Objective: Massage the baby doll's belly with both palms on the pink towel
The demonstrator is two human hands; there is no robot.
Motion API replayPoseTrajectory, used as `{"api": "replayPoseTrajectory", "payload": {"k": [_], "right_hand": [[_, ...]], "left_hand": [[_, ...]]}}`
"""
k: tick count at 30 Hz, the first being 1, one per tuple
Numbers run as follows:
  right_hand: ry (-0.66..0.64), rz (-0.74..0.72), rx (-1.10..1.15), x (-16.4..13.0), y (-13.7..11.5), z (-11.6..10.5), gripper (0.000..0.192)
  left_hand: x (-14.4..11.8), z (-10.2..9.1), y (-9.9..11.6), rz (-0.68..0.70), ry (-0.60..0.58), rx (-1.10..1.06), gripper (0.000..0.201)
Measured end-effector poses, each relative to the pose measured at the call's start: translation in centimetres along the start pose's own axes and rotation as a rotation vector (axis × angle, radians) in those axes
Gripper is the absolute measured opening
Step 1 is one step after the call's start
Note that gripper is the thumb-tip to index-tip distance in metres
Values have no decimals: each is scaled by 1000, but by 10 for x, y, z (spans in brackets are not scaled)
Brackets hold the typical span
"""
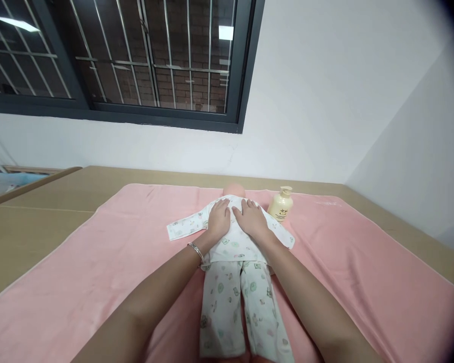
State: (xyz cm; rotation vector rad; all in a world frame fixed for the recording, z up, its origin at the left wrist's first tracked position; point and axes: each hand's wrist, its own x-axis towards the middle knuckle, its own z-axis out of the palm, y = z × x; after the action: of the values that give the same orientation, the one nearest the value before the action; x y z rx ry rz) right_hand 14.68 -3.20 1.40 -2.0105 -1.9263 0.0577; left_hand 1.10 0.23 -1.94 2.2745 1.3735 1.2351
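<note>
A baby doll (234, 190) lies stretched out on a pink towel (109, 252), head toward the wall. It wears a white printed top (232, 244) and matching trousers (227, 307). My left hand (218, 218) lies flat on the upper left of the doll's top, fingers together, a silver bracelet on its wrist. My right hand (251, 218) rests flat on the upper right of the top, next to the left hand. Neither hand grips anything. A cream pump bottle (281, 204) stands upright just right of the doll's head, close to my right hand.
The pink towel covers a tan surface (41, 222) that reaches a white wall. A dark barred window (136, 60) sits above at the left. A wooden rail (26, 186) runs along the far left edge.
</note>
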Motion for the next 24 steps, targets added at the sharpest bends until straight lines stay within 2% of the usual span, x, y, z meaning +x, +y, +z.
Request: {"api": "replayPoseTrajectory", "payload": {"k": [4, 9, 16, 24], "right_hand": [[-21, 39, 14, 2, 6, -5, 61], [75, -8, -121, -6, -2, -9, 50], [113, -46, -242, -22, -20, -11, 48], [18, -96, -40, 1, 3, -8, 43]], "left_hand": [[4, -2, 2, -59, -14, 74, 41], [7, 0, 1, -140, -53, 128, 45], [5, -3, 2, -11, -60, 143, 41], [-3, -10, 16, 46, 29, 245, 32]]}}
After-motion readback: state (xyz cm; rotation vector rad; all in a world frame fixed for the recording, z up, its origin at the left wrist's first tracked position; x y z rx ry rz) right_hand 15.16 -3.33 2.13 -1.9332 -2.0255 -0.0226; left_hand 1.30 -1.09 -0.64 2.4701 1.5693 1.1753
